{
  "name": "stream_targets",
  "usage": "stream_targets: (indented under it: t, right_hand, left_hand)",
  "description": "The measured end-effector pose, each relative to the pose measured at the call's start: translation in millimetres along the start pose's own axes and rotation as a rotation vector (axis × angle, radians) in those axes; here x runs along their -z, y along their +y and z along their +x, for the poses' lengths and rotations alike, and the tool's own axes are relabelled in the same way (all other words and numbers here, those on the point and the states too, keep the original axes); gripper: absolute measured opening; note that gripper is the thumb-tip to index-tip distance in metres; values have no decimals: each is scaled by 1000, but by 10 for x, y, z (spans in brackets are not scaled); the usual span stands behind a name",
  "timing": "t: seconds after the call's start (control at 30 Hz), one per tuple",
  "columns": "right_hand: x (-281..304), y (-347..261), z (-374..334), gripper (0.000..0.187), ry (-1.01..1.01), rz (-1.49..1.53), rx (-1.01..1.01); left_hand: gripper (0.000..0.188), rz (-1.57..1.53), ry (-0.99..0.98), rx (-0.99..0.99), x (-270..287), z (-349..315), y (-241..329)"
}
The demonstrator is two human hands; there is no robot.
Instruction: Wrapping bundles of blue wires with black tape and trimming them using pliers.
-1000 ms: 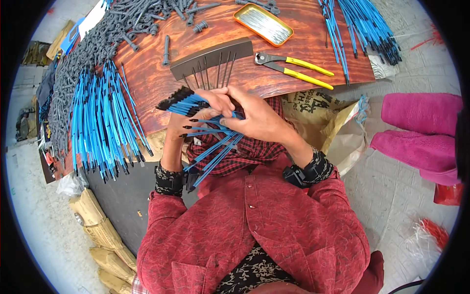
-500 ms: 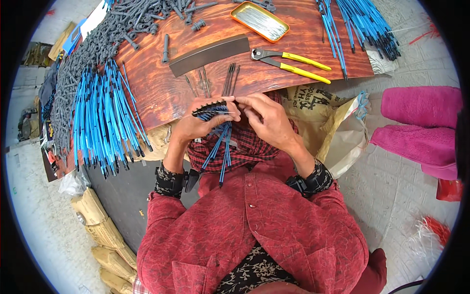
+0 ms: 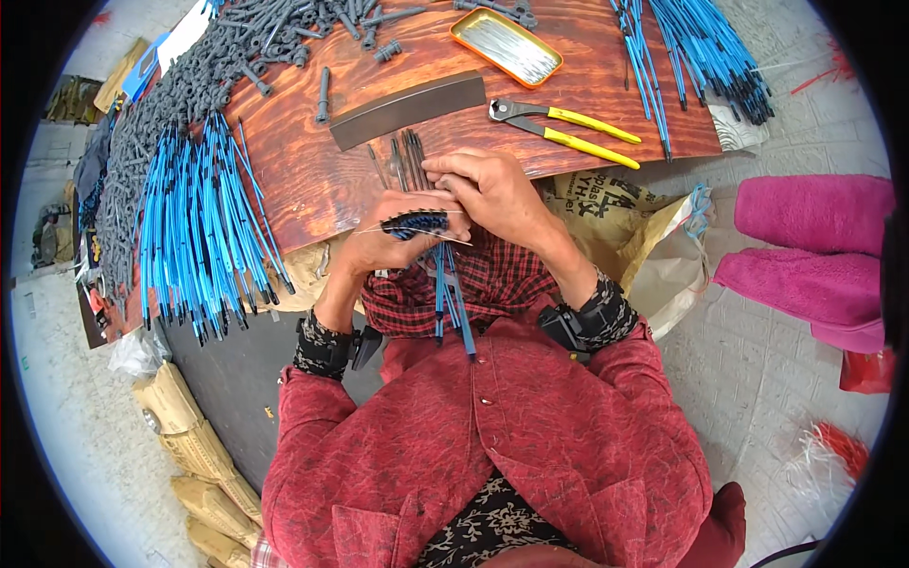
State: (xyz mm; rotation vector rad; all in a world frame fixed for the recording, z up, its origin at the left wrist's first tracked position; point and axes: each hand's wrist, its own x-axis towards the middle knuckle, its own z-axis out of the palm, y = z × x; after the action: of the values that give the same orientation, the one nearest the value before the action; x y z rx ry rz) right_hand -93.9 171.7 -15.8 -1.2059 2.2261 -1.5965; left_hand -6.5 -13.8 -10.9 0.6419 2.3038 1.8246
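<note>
My left hand (image 3: 383,241) is closed around a bundle of thin blue rods (image 3: 445,289) with black ends. Some of the rods hang below that hand toward my lap. A curved row of dark, ridged pieces (image 3: 415,223) shows on top of the grip, with a thin pale wire lying across it. Against the far side of the left hand, my right hand (image 3: 497,194) is closed, its fingertips pressed together. What they pinch, if anything, is hidden. Just beyond both hands, several slim dark rods (image 3: 409,159) point away over the table's near edge.
On the wooden table (image 3: 294,175) lie yellow-handled pincers (image 3: 578,133), a dark curved bar (image 3: 409,111), and a tin (image 3: 507,47) of pale pins. Grey plastic plugs (image 3: 189,118) and blue rods (image 3: 199,227) are heaped at left. More blue rods (image 3: 710,52) sit far right.
My right hand has moved slightly away from me and leftward, toward the dark rods. The thin wire now lies across the left hand's grip. The dark rods have shifted and bunched together.
</note>
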Motion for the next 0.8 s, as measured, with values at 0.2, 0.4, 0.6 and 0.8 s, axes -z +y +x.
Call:
stream_targets:
  t: [0.2, 0.4, 0.6, 0.8]
  right_hand:
    - [16, -2, 63, 24, -71, 66, -52]
    - [65, 141, 50, 23, -110, 148, -51]
    - [235, 84, -203, 24, -9, 447, -252]
    - [301, 77, -145, 22, 45, 449, -264]
  left_hand:
    - [12, -213, 37, 61, -39, -23, -12]
    - [14, -167, 50, 147, 21, -10, -19]
    - [14, -204, 79, 101, -8, -24, -38]
    - [15, -153, 79, 111, -30, -37, 15]
